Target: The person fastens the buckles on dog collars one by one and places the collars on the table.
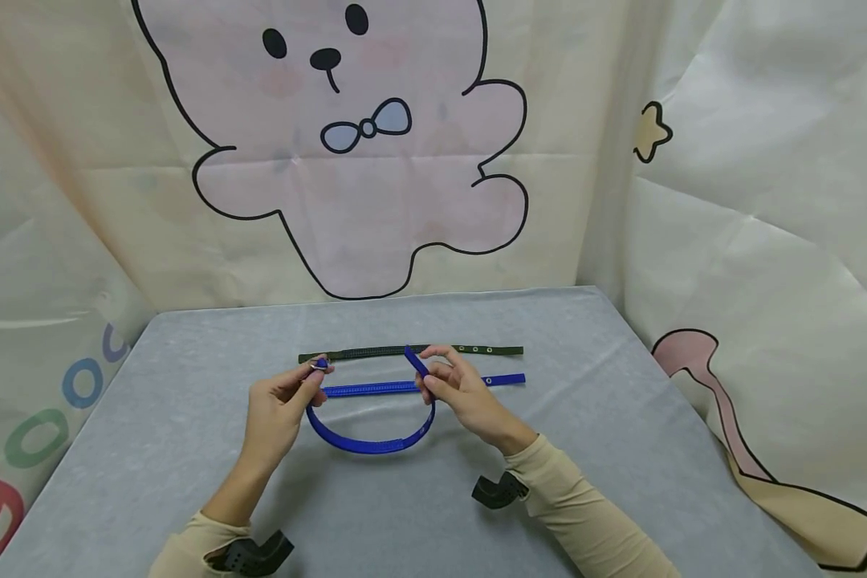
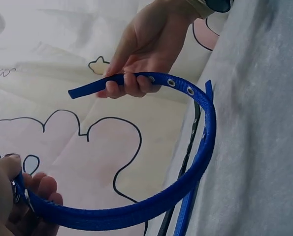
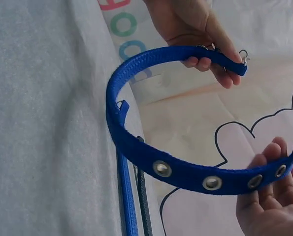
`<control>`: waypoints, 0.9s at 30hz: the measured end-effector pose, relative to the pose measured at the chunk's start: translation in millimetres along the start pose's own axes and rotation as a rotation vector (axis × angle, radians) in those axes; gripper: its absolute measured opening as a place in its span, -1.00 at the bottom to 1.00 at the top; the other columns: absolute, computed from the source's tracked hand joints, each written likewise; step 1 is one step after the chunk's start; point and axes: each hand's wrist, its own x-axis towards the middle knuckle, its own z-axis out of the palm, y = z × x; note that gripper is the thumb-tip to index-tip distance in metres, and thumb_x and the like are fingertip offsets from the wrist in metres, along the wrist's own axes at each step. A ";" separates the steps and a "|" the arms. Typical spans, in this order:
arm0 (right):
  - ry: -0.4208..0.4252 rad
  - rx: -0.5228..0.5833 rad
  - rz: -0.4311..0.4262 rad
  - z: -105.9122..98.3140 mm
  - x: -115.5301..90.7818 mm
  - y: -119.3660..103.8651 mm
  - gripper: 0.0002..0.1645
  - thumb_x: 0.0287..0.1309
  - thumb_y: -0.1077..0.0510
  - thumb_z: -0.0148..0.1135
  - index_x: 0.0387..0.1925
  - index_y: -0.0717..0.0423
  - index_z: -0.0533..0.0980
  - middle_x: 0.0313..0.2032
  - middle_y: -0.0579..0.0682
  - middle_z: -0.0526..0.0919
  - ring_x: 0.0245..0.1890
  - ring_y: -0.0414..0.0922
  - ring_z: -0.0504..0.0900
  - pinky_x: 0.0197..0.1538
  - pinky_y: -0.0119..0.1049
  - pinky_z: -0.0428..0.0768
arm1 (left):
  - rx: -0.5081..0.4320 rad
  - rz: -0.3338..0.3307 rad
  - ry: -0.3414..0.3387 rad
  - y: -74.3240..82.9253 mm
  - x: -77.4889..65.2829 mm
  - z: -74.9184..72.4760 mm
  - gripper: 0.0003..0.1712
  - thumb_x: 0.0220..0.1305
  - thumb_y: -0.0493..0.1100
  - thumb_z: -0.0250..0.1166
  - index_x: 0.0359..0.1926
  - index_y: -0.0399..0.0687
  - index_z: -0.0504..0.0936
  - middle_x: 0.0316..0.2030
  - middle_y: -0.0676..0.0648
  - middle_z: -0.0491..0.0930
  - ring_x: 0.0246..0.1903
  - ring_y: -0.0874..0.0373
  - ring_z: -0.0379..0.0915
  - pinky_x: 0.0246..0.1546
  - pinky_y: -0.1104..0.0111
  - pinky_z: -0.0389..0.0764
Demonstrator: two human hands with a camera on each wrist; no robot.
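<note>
A blue pet collar (image 1: 370, 445) hangs in a downward curve between the two hands, above the table. My left hand (image 1: 278, 409) pinches its buckle end, where metal hardware shows in the right wrist view. Between thumb and fingers my right hand (image 1: 470, 397) grips the strap near the other end, and the tip sticks up past the fingers. Metal-rimmed holes line that part of the collar (image 3: 185, 178). Behind it a second blue collar (image 1: 376, 389) lies flat, its left end hidden by the left hand. Farther back lies a dark green collar (image 1: 376, 352), also flat.
A grey cloth covers the table (image 1: 376, 522). Pale printed curtains (image 1: 448, 201) with a cartoon bear stand behind the table's far edge and along both sides. Black wrist devices (image 1: 501, 490) sit at both beige sleeves.
</note>
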 end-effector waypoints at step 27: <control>-0.064 -0.292 -0.183 16.2 -3.5 7.2 -0.78 0.35 0.32 0.23 -0.02 0.33 0.62 -0.13 0.31 0.70 -0.34 -0.33 0.56 -0.29 -0.45 0.57 | 0.332 0.288 -0.244 -3.8 -17.3 21.1 -0.73 0.26 -0.27 0.41 -0.01 -0.16 0.77 -0.30 0.01 0.76 -0.47 0.45 0.47 -0.44 0.47 0.63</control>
